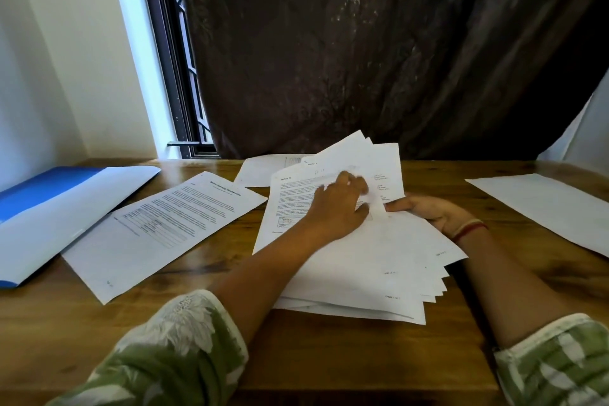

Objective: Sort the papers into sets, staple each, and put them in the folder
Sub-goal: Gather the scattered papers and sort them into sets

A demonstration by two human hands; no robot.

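Papers [362, 274] lie fanned in a loose stack on the wooden surface [329, 356] nearest the person, their corners staggered, likely so that each page can be read. The left hand [339, 208] pinches the top sheet [293, 204], seemingly to peel it off, though blur hides the fingertips. The right hand [431, 213] grips the raised sheets [379, 158] by their edge, steadying them. Farther left, a printed sheet [164, 221] lies apart, probably a started set, beside the open blue folder [49, 204].
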